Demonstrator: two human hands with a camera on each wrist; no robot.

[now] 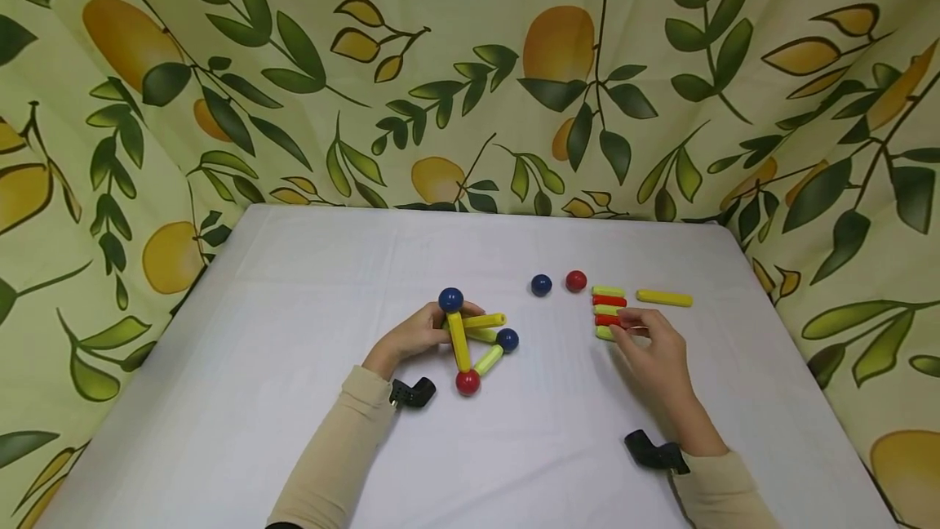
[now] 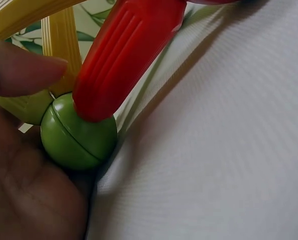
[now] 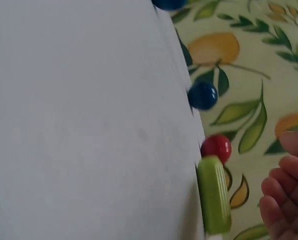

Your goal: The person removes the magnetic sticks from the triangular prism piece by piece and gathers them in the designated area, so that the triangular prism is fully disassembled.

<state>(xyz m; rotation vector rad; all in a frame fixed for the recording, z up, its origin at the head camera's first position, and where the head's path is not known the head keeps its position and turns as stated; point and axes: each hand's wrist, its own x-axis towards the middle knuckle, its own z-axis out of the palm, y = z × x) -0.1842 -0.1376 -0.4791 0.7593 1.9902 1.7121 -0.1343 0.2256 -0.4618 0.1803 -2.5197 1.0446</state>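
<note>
My left hand grips a building-toy frame of rods and balls, with a yellow rod running from a blue ball down to a red ball. Another blue ball forms its right corner. In the left wrist view, a green ball sits by the palm, joined to a red rod, and the thumb lies over the yellow-green rods. At a row of short rods, my right hand has its fingertips beside a red rod; whether they touch it cannot be told.
Behind the short rods lies a longer yellow rod. A loose blue ball and a loose red ball are left of the row. The white table ends at a fruit-patterned curtain.
</note>
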